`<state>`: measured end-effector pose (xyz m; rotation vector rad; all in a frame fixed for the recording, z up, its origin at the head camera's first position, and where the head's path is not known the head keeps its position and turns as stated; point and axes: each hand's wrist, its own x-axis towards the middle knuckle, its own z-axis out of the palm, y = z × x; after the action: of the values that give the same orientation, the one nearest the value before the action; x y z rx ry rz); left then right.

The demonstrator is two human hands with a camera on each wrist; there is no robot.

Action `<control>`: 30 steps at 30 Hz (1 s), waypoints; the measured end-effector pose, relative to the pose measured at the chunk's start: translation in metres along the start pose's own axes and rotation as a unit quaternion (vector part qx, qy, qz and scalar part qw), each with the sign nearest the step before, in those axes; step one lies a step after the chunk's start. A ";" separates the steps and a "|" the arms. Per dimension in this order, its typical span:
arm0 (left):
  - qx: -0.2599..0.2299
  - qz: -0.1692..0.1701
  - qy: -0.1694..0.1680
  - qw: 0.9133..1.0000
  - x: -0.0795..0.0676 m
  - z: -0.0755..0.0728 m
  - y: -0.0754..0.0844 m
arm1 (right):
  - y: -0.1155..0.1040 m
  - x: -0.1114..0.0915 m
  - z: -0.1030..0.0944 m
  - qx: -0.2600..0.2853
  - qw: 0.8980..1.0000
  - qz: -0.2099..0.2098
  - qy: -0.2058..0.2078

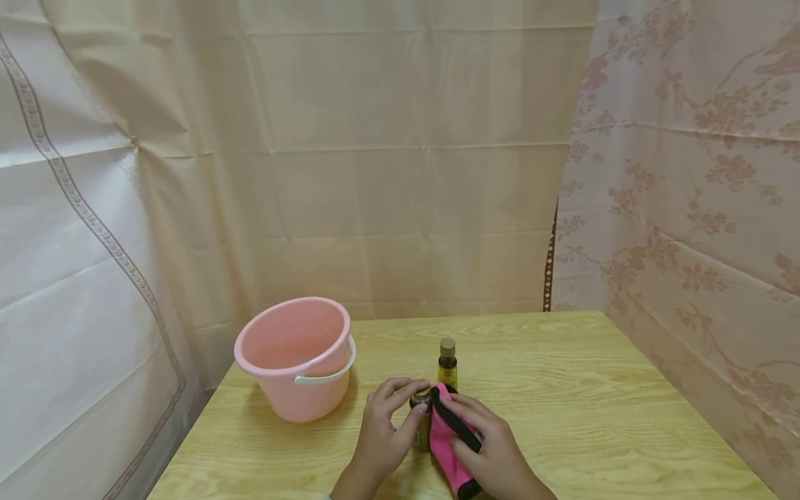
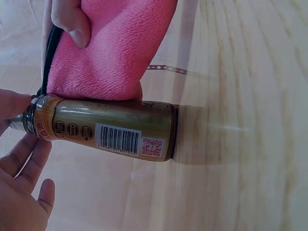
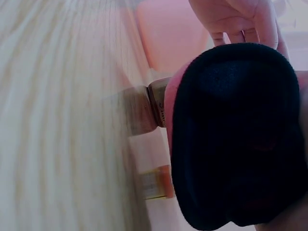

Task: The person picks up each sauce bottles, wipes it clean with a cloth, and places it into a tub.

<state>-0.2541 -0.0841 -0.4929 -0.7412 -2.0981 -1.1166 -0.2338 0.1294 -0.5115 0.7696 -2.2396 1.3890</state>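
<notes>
My left hand [image 1: 387, 425] holds a glass bottle with a gold-brown label [image 2: 118, 131] by its neck, thumb on one side and fingers on the other. The bottle stands upright on the table. My right hand [image 1: 496, 448] grips a pink plush cloth with black edging [image 1: 442, 444], which lies against the bottle's side. In the left wrist view the cloth [image 2: 108, 53] touches the label from shoulder to near the base. The cloth's black side [image 3: 236, 130] fills much of the right wrist view and hides most of the bottle there.
Just behind my hands is a second small dark bottle [image 1: 446, 369] with a gold cap and yellow label. A pink bucket [image 1: 303, 403] with a white handle stands to the left on the wooden table [image 1: 594, 403]. Curtains [image 1: 400, 173] hang around the table.
</notes>
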 end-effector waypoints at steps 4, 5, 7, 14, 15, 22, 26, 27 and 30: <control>-0.002 -0.002 0.006 1.000 0.000 0.000 -0.001 | 0.001 -0.001 0.000 -0.001 0.999 0.035 -0.014; -0.002 -0.002 0.008 1.000 -0.001 0.000 -0.001 | 0.002 -0.001 0.000 -0.004 0.999 0.042 -0.018; -0.001 -0.002 0.010 1.000 -0.001 0.000 0.000 | 0.002 -0.001 0.000 -0.008 0.998 0.051 -0.022; -0.012 -0.018 0.009 1.000 0.000 0.001 0.000 | 0.006 -0.001 0.002 -0.035 0.998 0.045 -0.033; -0.013 -0.018 0.010 1.000 0.001 0.001 0.000 | 0.006 -0.002 0.002 -0.039 0.998 0.045 -0.036; -0.009 -0.009 0.018 1.000 0.000 0.002 -0.002 | 0.011 -0.003 0.002 -0.056 0.995 0.059 -0.064; -0.008 -0.011 0.017 1.000 0.000 0.003 -0.003 | 0.011 -0.003 0.001 -0.059 0.994 0.063 -0.072; -0.009 -0.011 0.017 1.000 0.000 0.003 -0.003 | 0.010 -0.003 0.001 -0.060 0.994 0.063 -0.073; -0.011 -0.011 0.016 1.000 -0.001 0.003 -0.004 | 0.010 -0.003 0.001 -0.064 0.993 0.063 -0.074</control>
<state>-0.2574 -0.0834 -0.4967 -0.7072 -2.0761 -1.1576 -0.2380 0.1330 -0.5204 0.7203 -2.5044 1.2637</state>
